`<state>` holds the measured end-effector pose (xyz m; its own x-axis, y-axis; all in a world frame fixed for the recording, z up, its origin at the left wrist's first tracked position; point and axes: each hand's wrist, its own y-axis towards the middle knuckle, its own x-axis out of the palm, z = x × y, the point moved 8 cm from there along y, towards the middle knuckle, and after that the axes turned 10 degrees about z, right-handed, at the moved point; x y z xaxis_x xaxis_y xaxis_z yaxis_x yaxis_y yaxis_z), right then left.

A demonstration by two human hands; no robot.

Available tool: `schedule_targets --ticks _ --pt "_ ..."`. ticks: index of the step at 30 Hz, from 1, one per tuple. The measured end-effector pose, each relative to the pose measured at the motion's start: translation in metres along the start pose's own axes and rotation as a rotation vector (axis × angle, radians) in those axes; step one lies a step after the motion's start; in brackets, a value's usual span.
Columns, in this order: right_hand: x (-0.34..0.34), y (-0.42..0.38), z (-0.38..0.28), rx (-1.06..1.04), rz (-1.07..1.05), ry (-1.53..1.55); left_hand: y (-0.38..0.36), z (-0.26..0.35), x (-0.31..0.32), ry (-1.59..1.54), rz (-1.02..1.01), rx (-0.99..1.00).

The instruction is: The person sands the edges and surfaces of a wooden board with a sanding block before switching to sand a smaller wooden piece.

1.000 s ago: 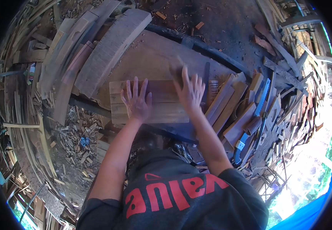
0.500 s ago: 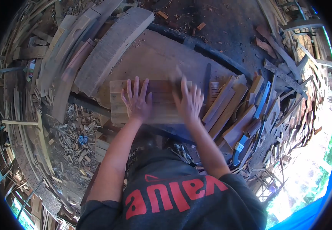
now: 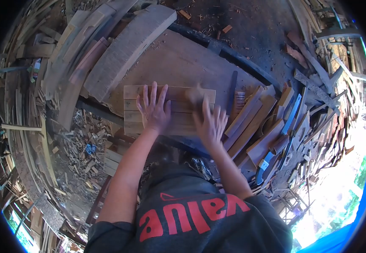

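A panel of pale wooden strips (image 3: 178, 118) laid side by side rests flat on the worktop in front of me. My left hand (image 3: 154, 110) lies on its left half, fingers spread and palm down. Over the right end is my right hand (image 3: 211, 126), its thumb side against a small brown object (image 3: 197, 96). Motion blurs that object, so its kind cannot be made out. The right hand's outer fingers stretch forward, near the panel's right edge.
A thick curved plank (image 3: 128, 52) lies on the worktop (image 3: 183, 59) at the back left. To the right are several wood pieces (image 3: 250, 122), a dark flat bar (image 3: 230, 90) and a handsaw (image 3: 290, 116). Wood scraps (image 3: 84, 147) litter the ground at left.
My right hand and the blurred object have shifted slightly down toward me over the panel. The left hand stays flat on the panel; the whole view has shifted slightly.
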<state>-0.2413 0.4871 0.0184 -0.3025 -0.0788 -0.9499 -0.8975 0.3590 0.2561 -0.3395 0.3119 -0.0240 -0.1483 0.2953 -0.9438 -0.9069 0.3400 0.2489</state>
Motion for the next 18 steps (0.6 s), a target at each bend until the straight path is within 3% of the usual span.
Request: schedule_targets --ticks 2,3,7,10,12,15,17,18 --pt "-0.006 -0.065 -0.004 -0.038 -0.143 0.081 -0.002 -0.001 -0.001 0.006 -0.008 -0.018" --pt "-0.002 -0.057 -0.003 -0.045 -0.155 0.088 -0.001 0.0 -0.002 -0.001 -0.017 -0.016" --pt "0.011 0.055 0.004 0.046 0.077 0.038 -0.001 -0.001 -0.002 -0.077 -0.04 -0.034" --pt "0.025 0.092 0.009 0.077 0.079 0.05 -0.001 -0.001 -0.001 -0.058 -0.051 -0.033" --pt "0.005 0.056 0.004 0.032 0.117 0.02 -0.003 -0.001 -0.001 -0.053 -0.042 -0.02" --pt "-0.004 -0.039 0.003 -0.003 -0.016 0.032 -0.002 -0.003 0.003 -0.046 -0.041 -0.029" --pt "-0.011 -0.068 -0.003 -0.101 -0.011 0.089 -0.004 -0.003 0.003 -0.033 -0.05 -0.031" --pt "-0.005 -0.044 -0.002 -0.111 0.014 0.039 -0.002 -0.002 0.001 -0.035 -0.049 -0.024"
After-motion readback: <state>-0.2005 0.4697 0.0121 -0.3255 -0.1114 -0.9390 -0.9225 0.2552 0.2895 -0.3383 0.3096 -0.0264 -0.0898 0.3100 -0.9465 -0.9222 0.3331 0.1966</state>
